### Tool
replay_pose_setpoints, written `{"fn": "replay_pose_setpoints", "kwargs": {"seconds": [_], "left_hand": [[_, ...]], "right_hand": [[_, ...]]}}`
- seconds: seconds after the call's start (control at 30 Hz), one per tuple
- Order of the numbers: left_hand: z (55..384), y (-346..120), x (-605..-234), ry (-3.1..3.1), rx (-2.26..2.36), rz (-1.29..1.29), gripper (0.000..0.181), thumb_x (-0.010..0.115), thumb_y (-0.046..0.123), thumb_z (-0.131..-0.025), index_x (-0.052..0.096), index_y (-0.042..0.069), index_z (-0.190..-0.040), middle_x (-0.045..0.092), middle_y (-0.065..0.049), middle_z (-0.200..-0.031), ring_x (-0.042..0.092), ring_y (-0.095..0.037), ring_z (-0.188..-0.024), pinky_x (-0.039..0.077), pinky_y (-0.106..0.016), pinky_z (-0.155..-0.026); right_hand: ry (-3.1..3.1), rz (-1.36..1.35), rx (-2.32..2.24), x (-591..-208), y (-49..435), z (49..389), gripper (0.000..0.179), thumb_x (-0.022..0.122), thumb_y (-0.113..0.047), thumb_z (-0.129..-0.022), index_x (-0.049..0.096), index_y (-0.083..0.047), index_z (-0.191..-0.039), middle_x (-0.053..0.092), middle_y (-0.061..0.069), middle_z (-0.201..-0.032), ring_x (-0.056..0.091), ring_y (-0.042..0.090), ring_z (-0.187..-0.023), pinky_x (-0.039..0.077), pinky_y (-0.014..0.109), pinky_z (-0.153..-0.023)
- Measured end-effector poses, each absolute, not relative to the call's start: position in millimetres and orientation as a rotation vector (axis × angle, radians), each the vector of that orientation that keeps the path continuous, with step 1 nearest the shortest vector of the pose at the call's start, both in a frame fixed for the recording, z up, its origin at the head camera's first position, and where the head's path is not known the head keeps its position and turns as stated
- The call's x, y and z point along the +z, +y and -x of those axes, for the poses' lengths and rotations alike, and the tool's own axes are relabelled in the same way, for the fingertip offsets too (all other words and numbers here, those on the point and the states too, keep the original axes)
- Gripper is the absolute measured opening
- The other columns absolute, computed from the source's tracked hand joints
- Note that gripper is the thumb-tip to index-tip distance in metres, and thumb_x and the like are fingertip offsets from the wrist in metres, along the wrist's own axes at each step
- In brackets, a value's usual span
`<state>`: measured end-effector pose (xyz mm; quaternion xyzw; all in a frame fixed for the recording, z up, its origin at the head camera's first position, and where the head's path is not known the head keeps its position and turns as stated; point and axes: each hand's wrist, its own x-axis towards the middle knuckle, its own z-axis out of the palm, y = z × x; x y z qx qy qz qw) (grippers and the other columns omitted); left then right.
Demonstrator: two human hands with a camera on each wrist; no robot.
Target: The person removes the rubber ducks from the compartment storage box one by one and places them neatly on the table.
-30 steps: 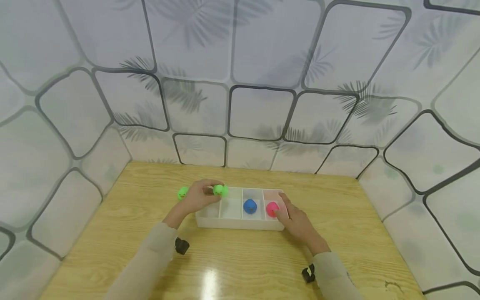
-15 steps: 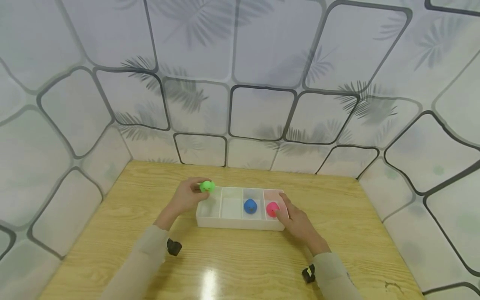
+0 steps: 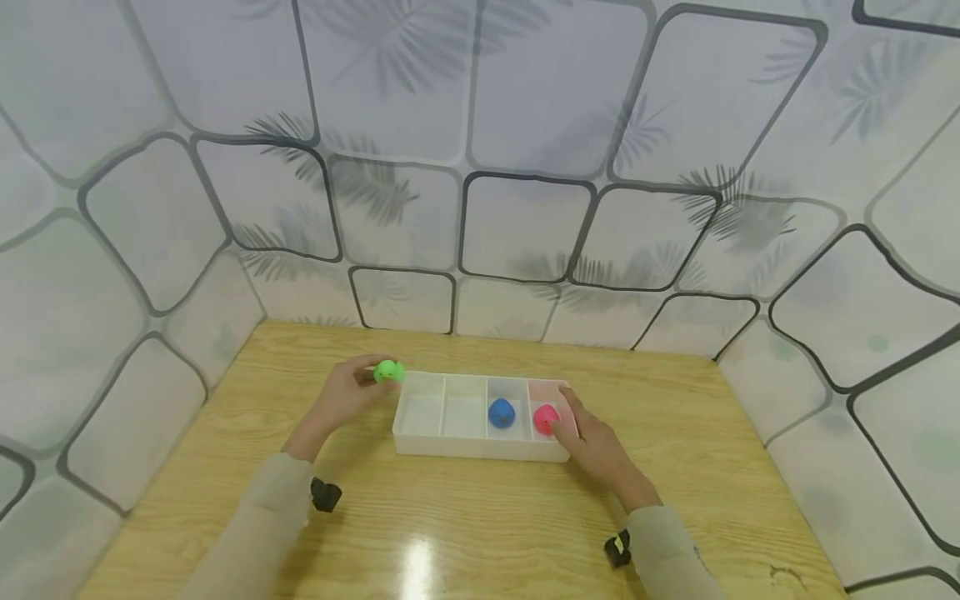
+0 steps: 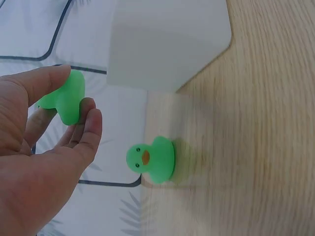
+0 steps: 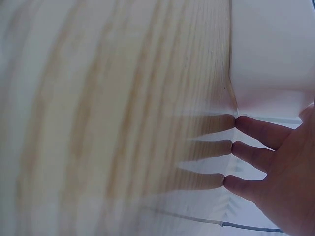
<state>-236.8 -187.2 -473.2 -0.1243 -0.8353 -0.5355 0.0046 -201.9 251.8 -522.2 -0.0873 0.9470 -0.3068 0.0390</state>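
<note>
Just past the tray's left end, my left hand [image 3: 347,393] pinches a green rubber duck [image 3: 388,371] between thumb and fingers, raised above the table. A second green rubber duck [image 4: 152,160] stands on the table below; the left hand hides it in the head view. The white divided tray [image 3: 480,447] holds a blue rubber duck [image 3: 501,413] and a pink rubber duck [image 3: 546,419] in its two right compartments. My right hand [image 3: 600,446] rests at the tray's right end, thumb over the rim beside the pink duck. Its outer fingers [image 5: 253,156] extend straight, tips on the table.
The wooden table [image 3: 480,525] carries the tray near its middle. A patterned curtain wall [image 3: 525,225] encloses the back and both sides. Small black devices [image 3: 326,495] sit at both wrists, over pale sleeves.
My left hand has moved left with the green duck, from over the tray's left compartments to outside its left end. The right hand and the tray stay put.
</note>
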Motion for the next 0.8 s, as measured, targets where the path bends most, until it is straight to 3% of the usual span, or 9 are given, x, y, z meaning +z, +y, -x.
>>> {"fn": "replay_pose_setpoints", "kwargs": {"seconds": [0.23,0.47,0.63,0.8], "left_hand": [[235.3,-204.4,-475.1,-2.639,-1.651,0.298,0.047,0.075,0.016,-0.099,0.063,0.001,-0.142,0.061,-0.028,-0.144,0.070,-0.044,-0.117,0.062,-0.033,-0.085],[236.8,-221.8,-479.5,-2.653,-1.667,0.229,0.050,0.075,0.017,-0.099,0.060,0.000,-0.144,0.058,-0.027,-0.148,0.065,-0.047,-0.126,0.063,-0.036,-0.092],[236.7,-231.5,-483.5,-2.665,-1.610,0.206,0.049,0.075,0.018,-0.099,0.061,0.001,-0.143,0.060,-0.026,-0.147,0.065,-0.047,-0.126,0.062,-0.031,-0.091],[235.3,-241.6,-487.0,-2.692,-1.576,0.182,0.050,0.074,0.020,-0.100,0.059,0.002,-0.145,0.058,-0.026,-0.150,0.063,-0.048,-0.128,0.062,-0.045,-0.097]], "right_hand": [[2.907,0.261,-0.931,-522.8,252.0,202.4,0.076,0.048,-0.057,-0.108,0.017,-0.027,-0.170,0.042,0.026,-0.164,0.047,0.050,-0.146,0.036,0.065,-0.122],[2.908,0.262,-0.930,-524.1,252.3,202.6,0.076,0.048,-0.057,-0.107,0.017,-0.026,-0.170,0.042,0.026,-0.164,0.047,0.051,-0.146,0.036,0.065,-0.122],[2.914,0.266,-0.928,-525.8,252.7,202.4,0.076,0.047,-0.057,-0.108,0.017,-0.026,-0.170,0.042,0.026,-0.164,0.047,0.051,-0.146,0.036,0.064,-0.122],[2.918,0.268,-0.925,-526.1,252.4,201.6,0.076,0.048,-0.057,-0.108,0.017,-0.026,-0.170,0.042,0.026,-0.164,0.048,0.051,-0.146,0.036,0.065,-0.122]]}}
